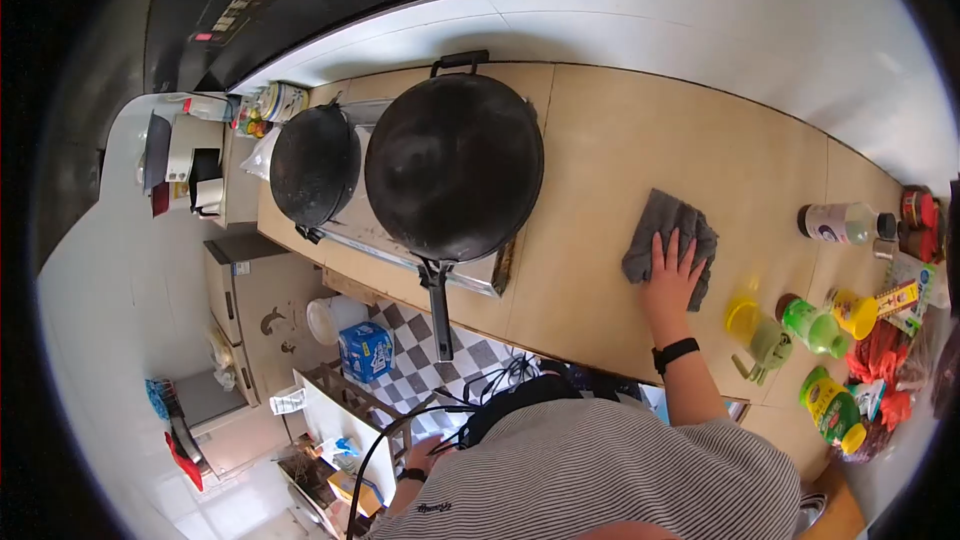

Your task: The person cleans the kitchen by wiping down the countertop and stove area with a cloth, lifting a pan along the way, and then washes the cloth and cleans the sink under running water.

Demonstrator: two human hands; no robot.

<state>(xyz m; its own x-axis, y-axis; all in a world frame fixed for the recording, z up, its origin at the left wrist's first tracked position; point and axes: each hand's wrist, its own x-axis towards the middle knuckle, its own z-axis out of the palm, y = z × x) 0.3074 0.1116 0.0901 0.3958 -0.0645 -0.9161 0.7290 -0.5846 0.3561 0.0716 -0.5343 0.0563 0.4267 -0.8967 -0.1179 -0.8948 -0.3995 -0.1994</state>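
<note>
A: Right hand [674, 270]?
B: Palm down, fingers stretched out and slightly spread, lying flat on a grey cloth [662, 222]. Pressed on it, not gripped round it.
A: Where's the cloth?
B: On the tan counter [600, 140], right of the big pan [455, 165]. Folded, its edges showing beyond the fingertips and to both sides of the hand.
A: Left hand [424, 452]?
B: Low, by the striped shirt [590, 470], below counter level. Small and partly hidden; cannot tell how open it is or whether it holds anything.
A: Room on the cloth's left?
B: A wide stretch of counter top before the big pan. The pan sits on the stove [375, 225], its long handle [440, 315] jutting past the counter's front edge. Smaller pan [315, 165] further left.
A: Right side?
B: Tighter. A yellow-topped container [772, 342] stands nearest, then a green bottle [815, 327]. A dark-capped bottle [845, 224] sits farther back, near the wall [690, 40].
A: Front and back?
B: Back edge well apart from the cloth. Front edge nearer, the forearm crossing it.
</note>
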